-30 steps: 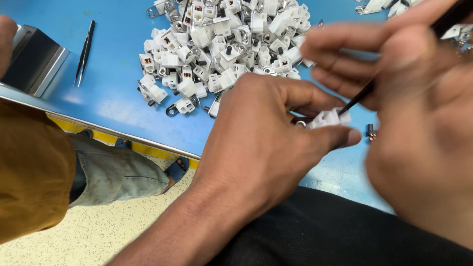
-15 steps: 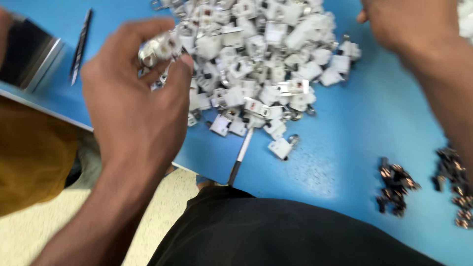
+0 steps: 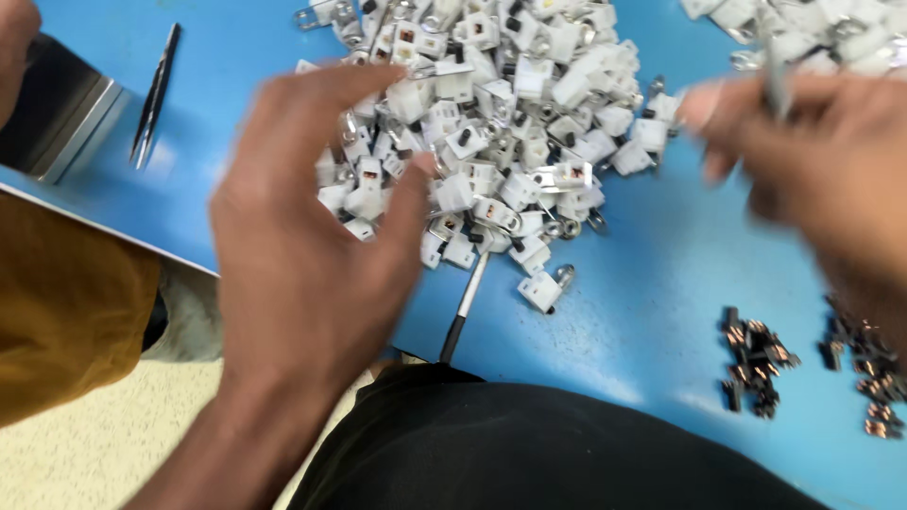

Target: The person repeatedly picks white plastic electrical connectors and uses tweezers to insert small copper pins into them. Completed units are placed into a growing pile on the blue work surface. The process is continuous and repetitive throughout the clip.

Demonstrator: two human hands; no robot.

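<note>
Open grip — left hand [image 3: 302, 236] spread, hovering over white connector pile [image 3: 501, 123].

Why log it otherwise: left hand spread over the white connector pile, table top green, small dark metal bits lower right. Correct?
One thing is off: the table is blue, not green, as the head view shows. The rest stands: the left hand is spread open over the near edge of the white connector pile, and small dark metal bits lie at lower right.
</note>
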